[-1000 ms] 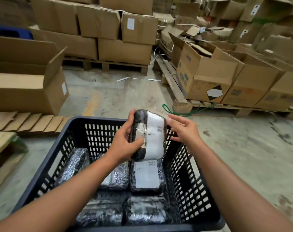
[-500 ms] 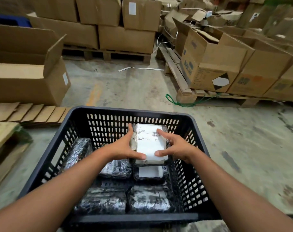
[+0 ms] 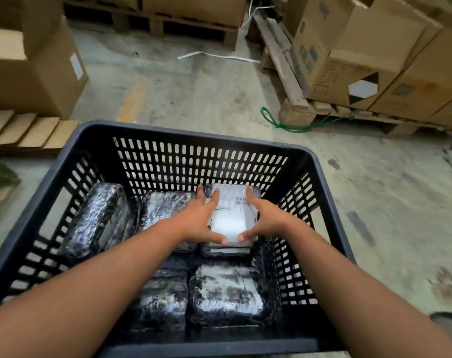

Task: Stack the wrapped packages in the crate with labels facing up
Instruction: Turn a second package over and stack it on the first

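Lowered into the crate (image 3: 95, 140), label-up package (image 3: 231, 218) sits clasped between both hands' fingers (image 3: 215, 200).

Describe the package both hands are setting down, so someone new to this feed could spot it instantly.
Find the black slotted plastic crate on the concrete floor, then look to its far right corner. There the left hand and right hand press on the labelled package, which sits on top of another package. Unlike the shiny black wrapped packages beside it, its top is a white shipping label with a barcode.
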The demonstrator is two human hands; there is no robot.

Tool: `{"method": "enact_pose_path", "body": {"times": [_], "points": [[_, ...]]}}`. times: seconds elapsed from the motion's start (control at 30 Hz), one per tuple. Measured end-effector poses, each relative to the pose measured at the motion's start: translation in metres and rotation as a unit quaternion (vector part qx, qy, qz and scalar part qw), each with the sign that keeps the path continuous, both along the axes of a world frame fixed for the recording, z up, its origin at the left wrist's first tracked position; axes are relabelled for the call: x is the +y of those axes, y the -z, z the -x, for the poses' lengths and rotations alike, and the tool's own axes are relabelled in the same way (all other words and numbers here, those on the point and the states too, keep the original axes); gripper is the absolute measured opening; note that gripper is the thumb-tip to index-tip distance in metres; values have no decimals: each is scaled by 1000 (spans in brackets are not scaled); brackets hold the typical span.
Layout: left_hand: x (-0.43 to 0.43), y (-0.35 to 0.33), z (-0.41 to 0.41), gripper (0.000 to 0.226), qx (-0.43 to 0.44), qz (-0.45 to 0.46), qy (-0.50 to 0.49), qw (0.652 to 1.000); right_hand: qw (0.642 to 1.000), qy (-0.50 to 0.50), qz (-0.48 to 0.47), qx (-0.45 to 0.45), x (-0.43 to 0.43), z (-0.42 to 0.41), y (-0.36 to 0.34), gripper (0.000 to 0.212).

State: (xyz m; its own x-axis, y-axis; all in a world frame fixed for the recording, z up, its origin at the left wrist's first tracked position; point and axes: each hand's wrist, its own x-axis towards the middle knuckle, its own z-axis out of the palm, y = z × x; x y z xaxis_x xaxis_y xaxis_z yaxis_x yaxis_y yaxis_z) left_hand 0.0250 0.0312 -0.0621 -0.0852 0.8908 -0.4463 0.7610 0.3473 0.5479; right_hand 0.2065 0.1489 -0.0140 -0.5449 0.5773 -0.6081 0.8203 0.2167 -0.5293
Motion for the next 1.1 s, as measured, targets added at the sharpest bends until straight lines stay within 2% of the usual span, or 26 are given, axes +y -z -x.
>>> {"method": "enact_pose_path", "body": {"times": [0.33,0.6,0.73,0.87,0.97,1.1], "points": [[0,14,9,139,-23,-22,2,999,999,-14,-28,-12,10,-3,9,143],[-5,-5,9,143,-40,-28,5,999,997,-16,-71,-17,-7,-4,-7,138],[-11,-30,13,135,-33,-42,42,998,995,-42,-85,-2,-13,-17,-24,117],[-25,-55,8,105,-41,-61,96,993,992,-80,-80,-47,-25,-38,-45,82],[-40,-61,-2,79,-76,12,164,984,984,-141,-37,-104,-39,-48,-47,57],[-50,-59,-23,71,-103,82,256,958,974,-188,-5,-128,-55,-54,-45,55]]}}
